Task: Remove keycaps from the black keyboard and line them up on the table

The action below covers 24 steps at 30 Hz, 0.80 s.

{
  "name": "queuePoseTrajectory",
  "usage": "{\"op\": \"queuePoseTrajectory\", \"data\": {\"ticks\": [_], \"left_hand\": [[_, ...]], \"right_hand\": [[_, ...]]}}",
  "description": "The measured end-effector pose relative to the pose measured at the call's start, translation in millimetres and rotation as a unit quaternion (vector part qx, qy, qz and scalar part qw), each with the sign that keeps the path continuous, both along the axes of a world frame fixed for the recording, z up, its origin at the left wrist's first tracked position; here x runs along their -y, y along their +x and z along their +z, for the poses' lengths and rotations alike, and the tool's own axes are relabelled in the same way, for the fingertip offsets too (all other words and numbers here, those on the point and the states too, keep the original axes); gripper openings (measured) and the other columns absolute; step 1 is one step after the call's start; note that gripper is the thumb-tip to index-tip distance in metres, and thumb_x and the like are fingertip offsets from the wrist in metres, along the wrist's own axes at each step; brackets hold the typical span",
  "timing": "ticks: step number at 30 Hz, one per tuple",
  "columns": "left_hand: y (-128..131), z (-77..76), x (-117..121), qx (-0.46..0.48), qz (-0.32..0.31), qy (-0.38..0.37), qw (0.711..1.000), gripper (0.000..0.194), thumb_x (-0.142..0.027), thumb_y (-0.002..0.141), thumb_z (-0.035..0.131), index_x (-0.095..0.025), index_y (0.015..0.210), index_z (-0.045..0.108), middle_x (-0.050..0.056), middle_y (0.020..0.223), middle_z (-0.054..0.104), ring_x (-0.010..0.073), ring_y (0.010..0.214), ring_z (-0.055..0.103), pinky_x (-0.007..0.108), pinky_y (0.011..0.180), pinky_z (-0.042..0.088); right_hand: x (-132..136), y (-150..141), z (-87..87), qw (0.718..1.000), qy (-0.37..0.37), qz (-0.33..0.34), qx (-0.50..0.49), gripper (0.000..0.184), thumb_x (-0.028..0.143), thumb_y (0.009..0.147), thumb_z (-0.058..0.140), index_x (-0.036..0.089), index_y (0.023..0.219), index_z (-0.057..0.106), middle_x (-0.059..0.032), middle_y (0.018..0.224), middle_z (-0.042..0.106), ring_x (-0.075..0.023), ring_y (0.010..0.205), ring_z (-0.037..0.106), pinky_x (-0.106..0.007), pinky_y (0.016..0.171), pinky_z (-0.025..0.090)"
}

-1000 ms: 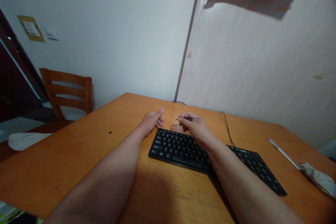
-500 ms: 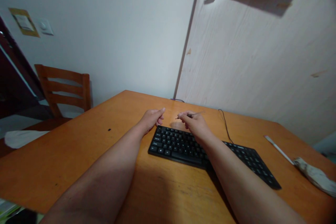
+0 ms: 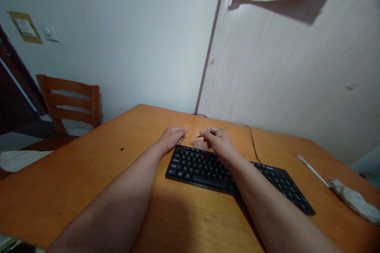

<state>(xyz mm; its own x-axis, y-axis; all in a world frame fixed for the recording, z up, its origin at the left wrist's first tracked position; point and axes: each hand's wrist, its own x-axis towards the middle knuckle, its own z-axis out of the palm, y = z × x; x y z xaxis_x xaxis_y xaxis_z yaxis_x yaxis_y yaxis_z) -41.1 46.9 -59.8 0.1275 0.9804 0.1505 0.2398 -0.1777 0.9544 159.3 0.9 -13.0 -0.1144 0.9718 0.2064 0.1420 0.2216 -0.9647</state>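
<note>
A black keyboard (image 3: 198, 166) lies on the wooden table, partly covered by my right forearm. At its far left corner rests my left hand (image 3: 173, 137), fingers curled in and thumb laid along them. Whatever those fingers may hold is hidden. My right hand (image 3: 218, 141), above the keyboard's far edge, pinches a slim pen-like tool (image 3: 221, 129). Its dark tip points left toward my left hand, apart from the keys, and its exact kind is unclear. A small black piece (image 3: 122, 149), like a keycap, lies on the table to the left.
On the right are a white brush (image 3: 311, 169) and a crumpled greyish cloth (image 3: 353, 201). The keyboard's cable (image 3: 253, 142) runs back toward the wall. A wooden chair (image 3: 71, 99) stands beyond the table's left edge (image 3: 97, 125).
The camera view has shifted slightly, so everything appears a little lower and further left. The tool's tip dips slightly more. Both hands keep nearly the same place over the keyboard.
</note>
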Motion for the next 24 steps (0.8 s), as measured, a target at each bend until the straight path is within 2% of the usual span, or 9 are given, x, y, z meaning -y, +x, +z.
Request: {"op": "queuePoseTrajectory", "data": {"ticks": [7,11,16,24], "left_hand": [[2.3,-0.8,1.1,-0.035,-0.006,0.012,0.999,0.051,-0.065,0.078,0.056,-0.016,0.066,0.062,0.0,0.05,0.053,0.0127,0.047,0.047,0.026,0.05,0.035],[4.4,-2.5,0.3,-0.003,-0.017,0.004,1.0,0.048,-0.063,0.076,0.06,-0.015,0.07,0.062,0.001,0.056,0.057,0.0126,0.05,0.05,0.025,0.051,0.037],[8.5,2.0,3.7,0.064,-0.056,0.008,0.996,0.043,-0.057,0.078,0.063,-0.014,0.081,0.066,0.007,0.077,0.067,0.0139,0.065,0.058,0.026,0.064,0.044],[16.8,14.4,17.2,0.047,-0.121,0.003,0.992,0.042,-0.054,0.081,0.061,-0.013,0.087,0.07,0.008,0.086,0.07,0.0183,0.083,0.061,0.033,0.085,0.045]], "right_hand": [[0.2,1.0,-1.2,1.0,-0.009,0.002,-0.015,0.029,0.045,0.075,0.068,0.019,0.072,0.056,0.0026,0.06,0.053,-0.0088,0.048,0.042,-0.023,0.046,0.033],[-0.4,1.4,-1.8,1.0,-0.009,0.011,-0.025,0.028,0.044,0.076,0.067,0.018,0.072,0.056,0.0022,0.061,0.054,-0.0087,0.049,0.043,-0.023,0.048,0.034],[-1.4,1.7,-2.0,0.998,-0.01,0.018,-0.052,0.027,0.043,0.075,0.068,0.018,0.075,0.057,0.0022,0.063,0.056,-0.0086,0.048,0.044,-0.024,0.048,0.034],[-5.1,-0.8,-5.6,0.992,-0.013,0.037,-0.12,0.026,0.04,0.075,0.071,0.018,0.071,0.057,0.0024,0.063,0.056,-0.0088,0.049,0.045,-0.025,0.049,0.035]]}}
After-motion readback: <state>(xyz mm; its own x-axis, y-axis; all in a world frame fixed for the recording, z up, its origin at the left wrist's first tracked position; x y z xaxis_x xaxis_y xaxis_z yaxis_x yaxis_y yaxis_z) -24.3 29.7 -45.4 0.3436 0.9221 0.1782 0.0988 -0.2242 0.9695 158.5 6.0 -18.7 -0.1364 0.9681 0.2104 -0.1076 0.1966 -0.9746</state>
